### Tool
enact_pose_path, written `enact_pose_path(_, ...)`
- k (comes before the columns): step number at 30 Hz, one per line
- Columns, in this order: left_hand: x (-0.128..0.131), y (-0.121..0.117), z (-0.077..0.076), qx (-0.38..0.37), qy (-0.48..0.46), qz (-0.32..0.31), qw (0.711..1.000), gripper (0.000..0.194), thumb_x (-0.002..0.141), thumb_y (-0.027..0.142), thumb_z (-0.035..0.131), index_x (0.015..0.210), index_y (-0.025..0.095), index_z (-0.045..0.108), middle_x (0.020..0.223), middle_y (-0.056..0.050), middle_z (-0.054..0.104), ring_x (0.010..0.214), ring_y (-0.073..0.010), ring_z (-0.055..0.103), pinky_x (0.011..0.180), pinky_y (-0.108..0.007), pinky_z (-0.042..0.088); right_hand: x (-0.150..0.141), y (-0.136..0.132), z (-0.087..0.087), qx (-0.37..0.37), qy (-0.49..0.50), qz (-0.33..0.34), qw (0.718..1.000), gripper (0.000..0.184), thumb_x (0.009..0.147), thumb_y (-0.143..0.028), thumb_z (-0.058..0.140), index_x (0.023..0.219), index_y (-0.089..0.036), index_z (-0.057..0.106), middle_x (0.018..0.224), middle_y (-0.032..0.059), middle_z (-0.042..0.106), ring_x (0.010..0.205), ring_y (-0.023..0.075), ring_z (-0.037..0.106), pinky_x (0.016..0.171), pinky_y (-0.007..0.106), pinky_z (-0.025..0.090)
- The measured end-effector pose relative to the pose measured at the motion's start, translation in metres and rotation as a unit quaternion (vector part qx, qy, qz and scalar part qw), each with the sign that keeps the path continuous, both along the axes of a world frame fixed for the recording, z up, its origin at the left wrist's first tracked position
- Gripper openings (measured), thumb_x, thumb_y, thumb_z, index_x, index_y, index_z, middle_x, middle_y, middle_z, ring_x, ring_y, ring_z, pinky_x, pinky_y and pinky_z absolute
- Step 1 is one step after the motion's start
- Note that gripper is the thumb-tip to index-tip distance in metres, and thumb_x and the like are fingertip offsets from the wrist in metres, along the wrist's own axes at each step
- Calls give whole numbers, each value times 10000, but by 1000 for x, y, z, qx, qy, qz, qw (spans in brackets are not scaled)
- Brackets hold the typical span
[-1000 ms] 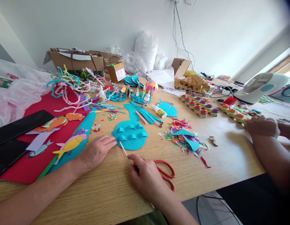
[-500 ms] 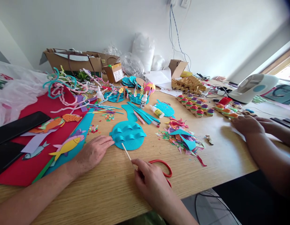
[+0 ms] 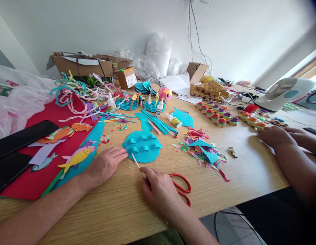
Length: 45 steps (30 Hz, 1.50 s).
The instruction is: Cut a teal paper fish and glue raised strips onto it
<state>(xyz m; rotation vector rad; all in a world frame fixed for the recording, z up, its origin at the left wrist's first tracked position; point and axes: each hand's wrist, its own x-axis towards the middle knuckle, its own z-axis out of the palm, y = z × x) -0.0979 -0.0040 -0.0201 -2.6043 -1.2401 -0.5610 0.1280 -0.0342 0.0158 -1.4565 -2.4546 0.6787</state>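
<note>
A round blue paper disc (image 3: pixel 145 156) with rows of curled blue strips standing up on it lies flat on the table in front of me. My left hand (image 3: pixel 106 163) rests beside it, fingers stretched out and their tips at the disc's left edge. Between thumb and forefinger, my right hand (image 3: pixel 158 187) pinches a thin white stick (image 3: pixel 135 160), whose tip meets the lower left of the disc. Partly behind that hand lie scissors with red handles (image 3: pixel 184 178). A curved blue paper piece (image 3: pixel 144 122) and blue strips (image 3: pixel 160 123) lie just beyond the disc.
Right of the disc is a pile of paper scraps (image 3: pixel 203 149). Glue bottles (image 3: pixel 174 120) and painted egg-carton pieces (image 3: pixel 216 114) stand farther back. Paper fish (image 3: pixel 77 156) lie on red sheets (image 3: pixel 43 126) at left. Another person's hands (image 3: pixel 277 137) work at right, near a white fan (image 3: pixel 285 93).
The view swings slightly and returns. The white stick's tip shifts a little over the disc's lower left. My left hand stays put. The other person's hands have moved slightly left.
</note>
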Motion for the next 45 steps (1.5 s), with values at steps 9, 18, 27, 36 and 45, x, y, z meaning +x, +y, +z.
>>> enact_pose_path(9,-4,0,-4,-40,-21,5,999,430,854,71,324,1126,169,644,1139,-80,672,1058,-203,604,933,-370,492,7,-10,4,20,2,3,1000,287,803,-109,429,997,-192,623,846,44,712,728,181,673,605,238,428)
enact_pose_path(18,-9,0,-8,-53,-99,2,994,361,919,138,326,1122,204,617,1143,-66,614,1036,-170,599,891,-272,481,64,-15,9,120,101,-94,983,314,864,-180,414,1103,-115,607,788,77,703,667,162,651,587,236,444)
enact_pose_path(27,33,-21,10,7,-29,-70,997,487,826,0,333,1200,173,593,1149,-62,655,1096,-183,566,959,-285,452,90,11,15,78,-28,-153,985,357,893,-144,389,1165,-191,617,992,84,672,851,203,647,704,279,457)
enact_pose_path(36,90,-10,16,-8,59,-41,997,573,712,-48,301,1159,119,620,1142,-102,676,1020,-237,625,849,-367,534,72,7,17,29,-84,-143,986,438,838,-139,432,1250,-190,571,1055,87,682,913,224,654,718,274,454)
enact_pose_path(45,99,-6,8,-24,75,15,997,553,737,-46,303,1153,143,615,1087,-105,684,981,-231,621,815,-348,521,59,15,14,5,-95,-134,986,416,831,-139,431,1214,-184,588,951,87,686,822,217,648,650,279,432)
